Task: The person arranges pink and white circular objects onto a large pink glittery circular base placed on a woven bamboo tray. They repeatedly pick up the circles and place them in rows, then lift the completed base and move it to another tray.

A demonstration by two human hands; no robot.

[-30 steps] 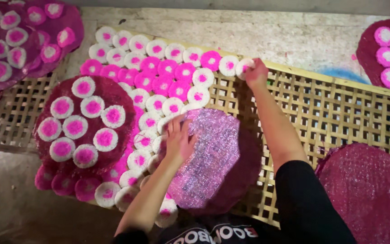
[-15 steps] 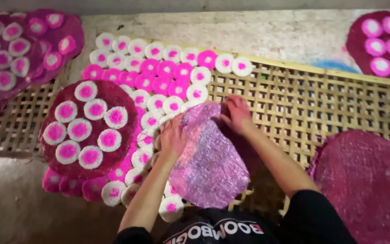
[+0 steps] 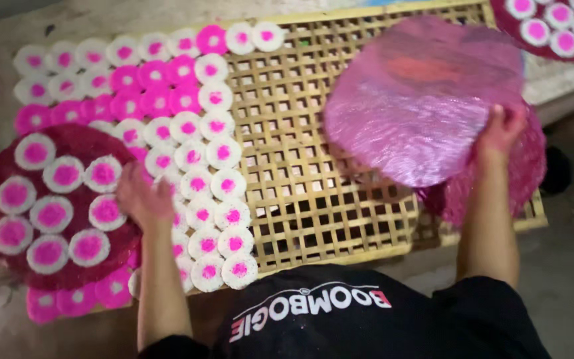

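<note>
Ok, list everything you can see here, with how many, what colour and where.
Bamboo lattice rack: one, tan, under everything, spanning the middle.
Small round cakes: dozens, white with pink centres or all pink, in rows on the rack's left half.
Loaded round mat: one, dark magenta, at the left, carrying about nine white-and-pink cakes.
Empty shiny mat: one, pink, lifted at the upper right.
Mat beneath it: at least one, magenta, on the rack's right edge.
Another loaded mat: one, dark magenta, top right corner.
Floor: grey, around the rack.
Black shirt: one, bottom centre.
Left hand: at the loaded mat's right edge.
Right hand: gripping the shiny mat.
</note>
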